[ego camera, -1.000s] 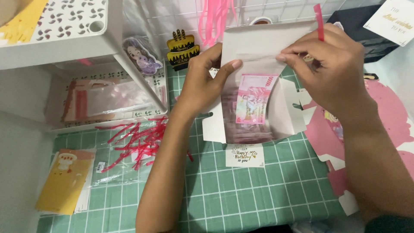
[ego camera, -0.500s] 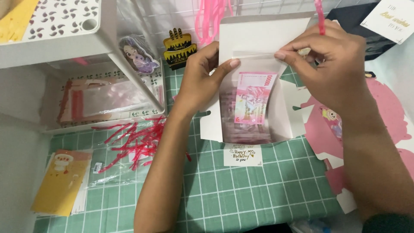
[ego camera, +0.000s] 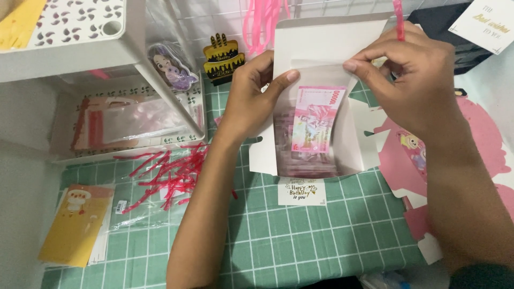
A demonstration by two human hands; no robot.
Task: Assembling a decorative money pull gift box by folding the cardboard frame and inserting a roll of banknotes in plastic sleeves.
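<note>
A white flat cardboard box piece (ego camera: pixel 321 48) with a clear window stands tilted over the green grid cutting mat (ego camera: pixel 321 241). A pink banknote (ego camera: pixel 316 120) lies against the window under clear film. My left hand (ego camera: pixel 254 96) grips the box's left edge, thumb pressing on the film near the banknote's top left. My right hand (ego camera: pixel 412 80) pinches the film at the box's upper right and also holds a thin pink strip (ego camera: pixel 398 21).
A small white greeting card (ego camera: pixel 301 192) lies just below the box. Several red twist ties (ego camera: pixel 171 171) are scattered to the left. A white shelf rack (ego camera: pixel 75 48) stands at far left, a yellow card packet (ego camera: pixel 75 225) beneath it. Pink die-cut card (ego camera: pixel 482 160) lies at right.
The box has been tipped up and shifted slightly higher. My hands moved with it; the banknote sits higher in the window.
</note>
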